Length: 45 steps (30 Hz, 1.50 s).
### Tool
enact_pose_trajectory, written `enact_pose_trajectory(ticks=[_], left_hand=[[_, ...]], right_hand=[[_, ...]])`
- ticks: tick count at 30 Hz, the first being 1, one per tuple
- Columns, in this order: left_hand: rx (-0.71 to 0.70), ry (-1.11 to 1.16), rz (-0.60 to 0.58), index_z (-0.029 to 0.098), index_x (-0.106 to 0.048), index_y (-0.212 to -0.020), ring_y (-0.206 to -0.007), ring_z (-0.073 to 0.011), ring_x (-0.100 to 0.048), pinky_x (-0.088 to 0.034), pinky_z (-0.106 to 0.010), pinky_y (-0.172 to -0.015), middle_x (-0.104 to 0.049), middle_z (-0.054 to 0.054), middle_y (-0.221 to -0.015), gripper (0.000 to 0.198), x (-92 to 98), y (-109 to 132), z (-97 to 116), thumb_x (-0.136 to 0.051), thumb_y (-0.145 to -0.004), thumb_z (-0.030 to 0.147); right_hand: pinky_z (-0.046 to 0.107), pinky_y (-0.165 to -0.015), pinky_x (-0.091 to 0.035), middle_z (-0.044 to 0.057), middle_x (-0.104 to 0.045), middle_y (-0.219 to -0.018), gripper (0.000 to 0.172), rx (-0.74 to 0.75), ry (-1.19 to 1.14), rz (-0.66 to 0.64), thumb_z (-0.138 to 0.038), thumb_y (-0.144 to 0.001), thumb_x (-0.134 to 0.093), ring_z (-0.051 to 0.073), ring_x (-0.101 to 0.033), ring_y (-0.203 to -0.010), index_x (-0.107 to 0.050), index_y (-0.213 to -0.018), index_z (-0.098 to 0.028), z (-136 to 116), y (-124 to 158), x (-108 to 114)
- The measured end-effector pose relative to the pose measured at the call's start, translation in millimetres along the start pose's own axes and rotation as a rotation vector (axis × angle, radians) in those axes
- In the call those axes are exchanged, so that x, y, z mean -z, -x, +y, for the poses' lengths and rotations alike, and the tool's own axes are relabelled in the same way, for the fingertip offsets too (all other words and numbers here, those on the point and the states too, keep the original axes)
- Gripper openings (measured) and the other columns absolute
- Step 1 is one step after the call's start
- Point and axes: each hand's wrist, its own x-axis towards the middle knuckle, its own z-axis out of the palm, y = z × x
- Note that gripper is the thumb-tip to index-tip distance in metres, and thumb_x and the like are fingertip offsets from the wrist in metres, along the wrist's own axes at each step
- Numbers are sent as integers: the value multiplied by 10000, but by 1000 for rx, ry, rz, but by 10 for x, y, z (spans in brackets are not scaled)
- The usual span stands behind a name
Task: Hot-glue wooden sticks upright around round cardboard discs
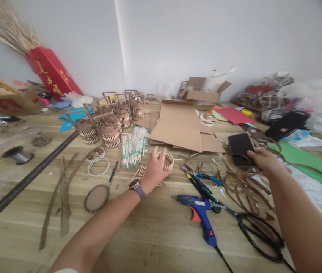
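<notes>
Wall and table: plain whitish wall behind a pale wood-grain table (138,237).
Ring of short pale sticks (171,162): on the table, just beyond the wrist of the outstretched left arm, partly hidden by fingers.
Left hand (157,167): at the ring's left side, fingers spread and bent about it; whether they grip it, I cannot tell. Below it, a watch with a greyish-purple strap (139,190).
Right hand (263,159): well right of the ring, grasping the edge of a flat black rectangular slab (239,146).
Cutting tools: just right of the ring, blue-handled pliers (210,179); farther right and nearer the wearer, large black-handled scissors (236,215).
Glue gun: blue plastic body with an orange trigger (198,203), right of the ring and nearer the wearer.
Brown strips (254,203): tangled, right of the ring.
Wrapped sticks: green-and-white paper sleeves (134,148), left of the ring.
Brown disc with a ridged rim (96,198): left of the ring, nearer the wearer.
Flat brown cardboard (178,129): beyond the ring.
Lidded stick baskets with brown handles (110,132): grouped beyond the ring, to its left.
Red box with gold characters (49,72): far beyond them, leaning, left of the ring.
</notes>
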Motion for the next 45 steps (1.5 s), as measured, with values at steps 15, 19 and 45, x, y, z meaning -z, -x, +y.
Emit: enact_pose_trajectory(ticks=[15, 19, 45], left_hand=[[-56, -16, 102, 308, -205, -1493, -1412, -360, -346, -425, -565, -1076, -224, -173, -1520, 723, 670, 989, 117, -621, -901, 319], [-12, -30, 142, 296, -244, -1481, -1337, -316, -455, -437, -542, -1074, -295, -165, -1470, 617, 625, 1286, 43, -543, -941, 292], [-22, -388, 113, 128, -420, -1414, -1343, -512, -363, -365, -682, -1020, -399, -285, -1433, 844, 210, 181, 271, -818, -708, 361]], right_hand=[[549, -947, -465, 170, -582, -1382, 697, -7, -1068, -19, -467, -958, -46, 334, -541, -1270, -636, -1266, -259, -349, 772, 47], [506, -930, -486, 155, -661, -1262, 536, 1, -1199, -87, -516, -927, -295, 320, -627, -1107, -719, -1111, -245, -387, 792, 20], [516, -961, -485, 126, -670, -1250, 673, -218, -1225, -396, -661, -949, -189, 290, -635, -1137, -618, -1222, -221, -325, 837, -71]])
